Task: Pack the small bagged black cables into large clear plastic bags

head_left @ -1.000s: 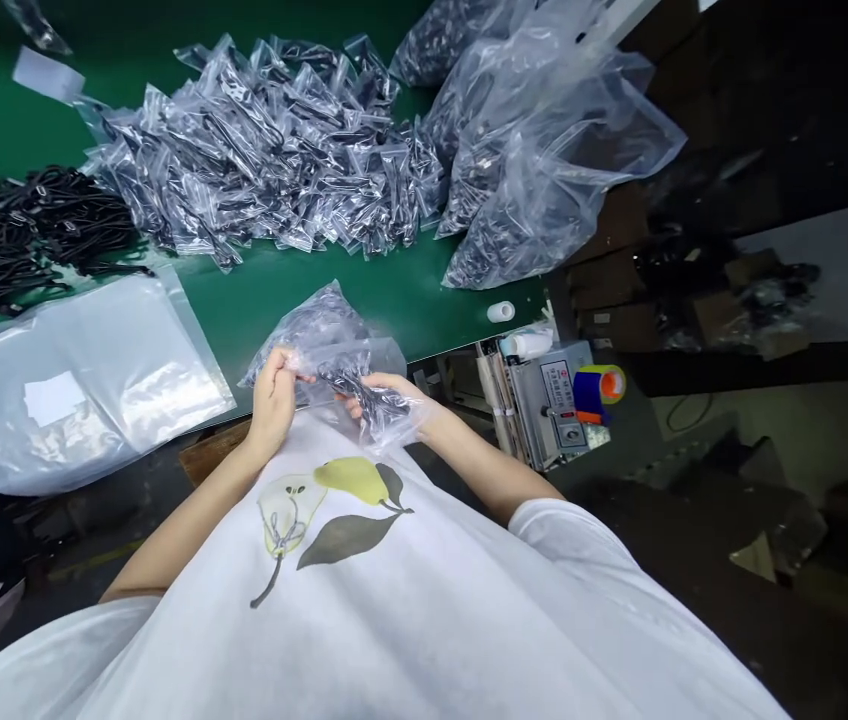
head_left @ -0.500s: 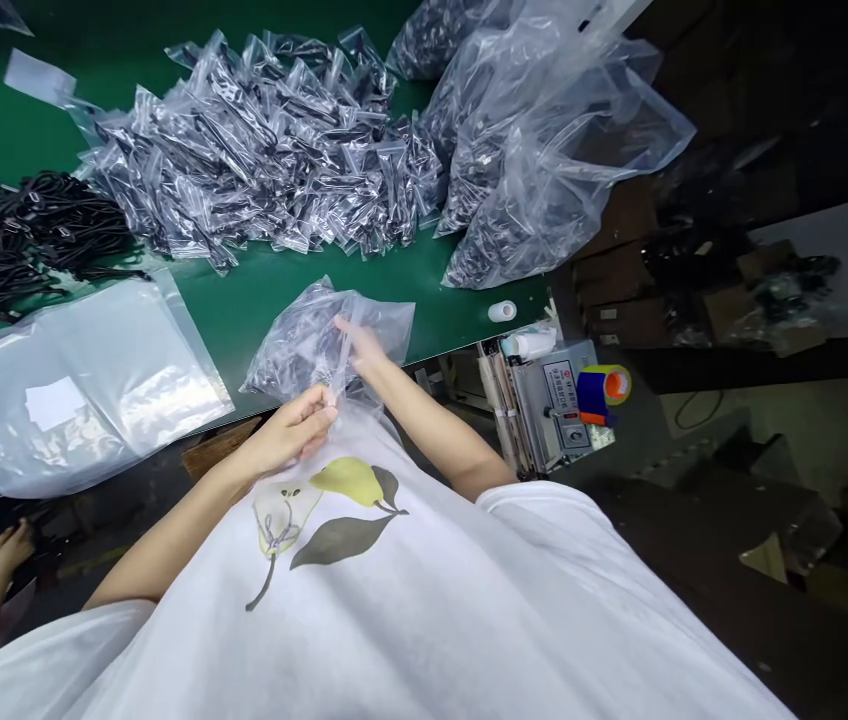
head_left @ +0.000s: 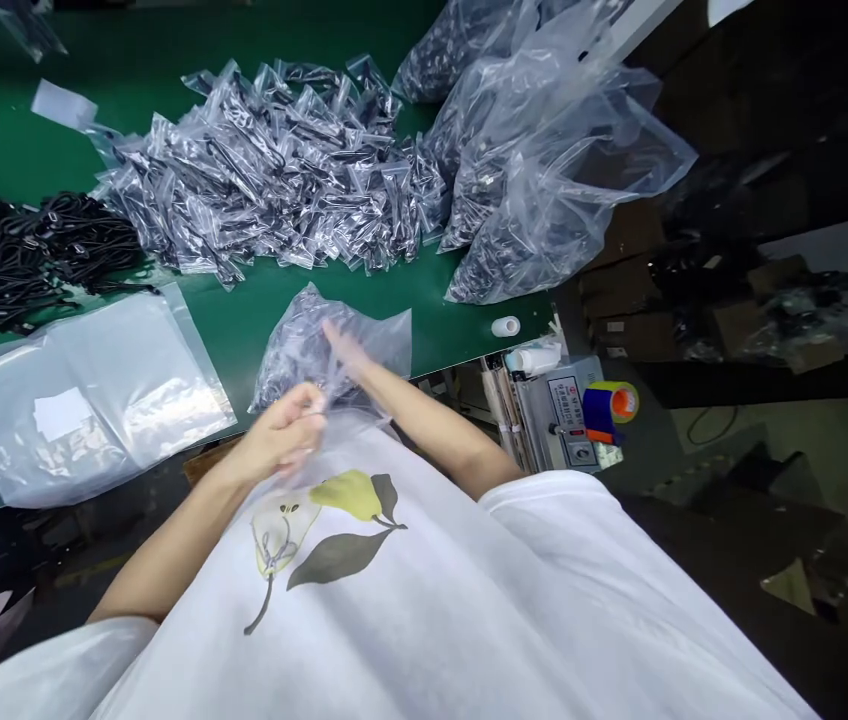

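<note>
Currently, left hand: pinching the clear bag mouth, holding it open.
Right hand: reaching inside the bag, fingers spread.
Table: supporting it.

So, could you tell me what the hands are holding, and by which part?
The left hand pinches the near edge of a clear plastic bag; the right hand reaches inside it.

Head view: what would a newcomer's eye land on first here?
Probably the big heap of small clear packets with dark contents, spread across the far side of the green table. Nearer, both hands work a clear plastic bag at the table's edge: the left hand pinches its mouth, and the right hand is pushed inside.
</note>
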A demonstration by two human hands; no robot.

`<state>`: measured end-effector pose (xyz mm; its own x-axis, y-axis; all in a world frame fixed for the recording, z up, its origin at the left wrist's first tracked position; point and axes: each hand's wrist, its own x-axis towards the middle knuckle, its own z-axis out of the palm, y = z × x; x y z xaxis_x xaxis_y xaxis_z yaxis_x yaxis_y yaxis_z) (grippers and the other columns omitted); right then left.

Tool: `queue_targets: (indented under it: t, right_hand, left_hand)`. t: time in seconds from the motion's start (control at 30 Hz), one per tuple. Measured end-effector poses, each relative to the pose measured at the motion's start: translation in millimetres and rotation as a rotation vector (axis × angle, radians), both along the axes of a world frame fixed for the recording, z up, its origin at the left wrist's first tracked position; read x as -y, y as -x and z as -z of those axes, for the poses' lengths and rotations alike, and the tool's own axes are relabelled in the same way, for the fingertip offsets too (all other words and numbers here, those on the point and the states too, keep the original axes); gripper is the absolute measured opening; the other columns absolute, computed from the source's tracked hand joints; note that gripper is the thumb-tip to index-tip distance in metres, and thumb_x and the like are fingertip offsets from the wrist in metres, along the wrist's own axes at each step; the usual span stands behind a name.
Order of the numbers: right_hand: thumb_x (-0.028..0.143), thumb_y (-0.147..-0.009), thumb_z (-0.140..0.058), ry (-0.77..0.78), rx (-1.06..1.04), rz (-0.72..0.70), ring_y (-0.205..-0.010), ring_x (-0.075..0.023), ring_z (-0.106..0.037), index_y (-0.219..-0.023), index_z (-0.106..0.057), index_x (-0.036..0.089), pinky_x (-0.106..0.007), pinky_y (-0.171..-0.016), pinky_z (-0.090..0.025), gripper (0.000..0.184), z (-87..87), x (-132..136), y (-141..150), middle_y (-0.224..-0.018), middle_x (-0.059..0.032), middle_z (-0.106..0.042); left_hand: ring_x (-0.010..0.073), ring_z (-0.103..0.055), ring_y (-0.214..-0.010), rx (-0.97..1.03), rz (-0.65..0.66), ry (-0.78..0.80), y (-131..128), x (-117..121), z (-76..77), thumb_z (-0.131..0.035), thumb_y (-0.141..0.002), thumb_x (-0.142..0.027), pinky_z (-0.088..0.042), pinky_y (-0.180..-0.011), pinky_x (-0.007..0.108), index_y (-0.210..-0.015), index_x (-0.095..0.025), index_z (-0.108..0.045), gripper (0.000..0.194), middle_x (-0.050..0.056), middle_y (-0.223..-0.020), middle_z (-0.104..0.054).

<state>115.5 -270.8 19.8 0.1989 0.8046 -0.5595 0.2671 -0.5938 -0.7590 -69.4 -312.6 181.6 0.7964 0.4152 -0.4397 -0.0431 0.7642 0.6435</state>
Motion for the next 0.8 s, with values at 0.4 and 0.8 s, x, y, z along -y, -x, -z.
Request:
queue_targets:
  t: [0.4,0.8]
  right_hand:
    - [0.021,-0.098,-0.047,-0.300,0.332,-1.166,-0.061,-0.0208,-0.060,-0.077,-0.067,0.017,-0.036,-0.078,-0.046,0.029,-117.3,89,-88,-0.065,-0.0100,-0.068]
    - [0.032,-0.104,-0.045,-0.618,-0.115,-1.165,-0.064,-0.0135,-0.059,-0.089,-0.073,0.026,-0.026,-0.067,-0.044,0.032,-164.1,52,-47,-0.070,-0.0001,-0.069]
  left_hand:
    - [-0.0006,-0.013,-0.026,-0.064,-0.199,-0.050,36,-68,-34.9,-0.083,-0.076,-0.034,-0.014,-0.022,0.011,-0.083,-0.021,-0.066,0.022,-0.011,-0.044,-0.034]
    - [0.0030,-0.028,-0.025,-0.081,0.035,-0.248,24,-102,-24.9,-0.066,-0.091,-0.031,-0.021,-0.028,0.012,-0.095,-0.022,-0.066,0.009,-0.008,-0.044,-0.050]
